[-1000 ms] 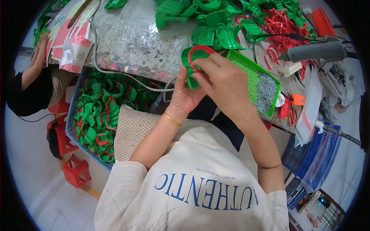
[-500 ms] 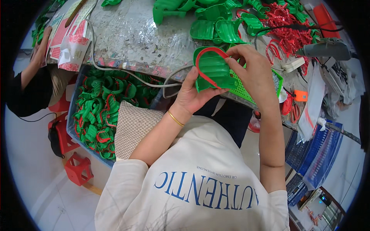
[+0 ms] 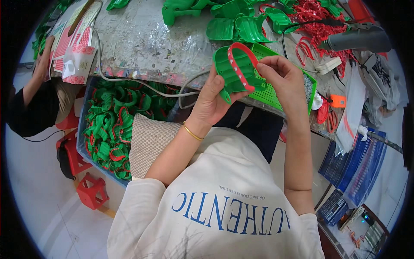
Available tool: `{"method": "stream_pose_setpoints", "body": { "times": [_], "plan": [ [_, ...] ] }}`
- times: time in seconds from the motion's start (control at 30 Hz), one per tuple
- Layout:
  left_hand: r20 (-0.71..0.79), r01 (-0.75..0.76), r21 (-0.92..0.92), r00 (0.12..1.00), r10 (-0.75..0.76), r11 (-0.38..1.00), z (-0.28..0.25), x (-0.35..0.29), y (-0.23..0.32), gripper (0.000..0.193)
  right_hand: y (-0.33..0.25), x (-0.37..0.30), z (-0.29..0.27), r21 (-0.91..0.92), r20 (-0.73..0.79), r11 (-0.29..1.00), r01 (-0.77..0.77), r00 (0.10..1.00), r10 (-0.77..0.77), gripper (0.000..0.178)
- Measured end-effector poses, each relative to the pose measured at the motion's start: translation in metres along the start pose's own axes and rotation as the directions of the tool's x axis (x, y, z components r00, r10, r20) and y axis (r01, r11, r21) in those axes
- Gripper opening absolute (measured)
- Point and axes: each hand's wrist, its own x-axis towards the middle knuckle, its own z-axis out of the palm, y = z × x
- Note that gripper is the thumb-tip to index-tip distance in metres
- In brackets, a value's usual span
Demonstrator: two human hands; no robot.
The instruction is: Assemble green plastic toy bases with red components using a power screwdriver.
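One upturned left hand [image 3: 212,100] cups a green shell [image 3: 226,69].

Ribbed piece [image 3: 222,68]: green | curved strip [image 3: 236,69]: red, pale marks | tray [image 3: 267,93]: bright green, hole-patterned | tub [image 3: 82,134]: blue | cushion [image 3: 151,144]: beige-and-brown check | shirt [image 3: 207,172]: cream, blue lettering [image 3: 233,213] | bracelet [image 3: 192,132]: gold | counter [image 3: 142,39]: mottled grey
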Motion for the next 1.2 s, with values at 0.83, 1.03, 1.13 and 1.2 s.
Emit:
{"method": "stream_pose_setpoints", "body": {
  "times": [0.83,1.03,1.13,1.2],
  "plan": [
    [0.004,-0.069,0.087,0.998,0.069,0.994,0.012,-0.002,-0.004,0.072,0.021,-0.007,0.01,-0.137,-0.153,0.99,0.041,0.986,-0.062,0.013],
    [0.03,-0.083,0.115,0.996,0.081,0.99,0.011,-0.001,-0.005,0.075,0.023,-0.009,0.015,-0.187,-0.196,0.98,0.064,0.975,-0.102,0.011],
    [0.016,-0.078,0.126,0.997,0.076,0.989,0.01,-0.002,-0.006,0.077,0.023,-0.01,0.015,-0.221,-0.199,0.974,0.056,0.975,-0.101,0.011],
    [0.004,-0.084,0.131,0.996,0.084,0.988,0.011,-0.002,-0.007,0.079,0.024,-0.01,0.015,-0.245,-0.191,0.967,0.074,0.974,-0.123,0.011]
  ]
}}
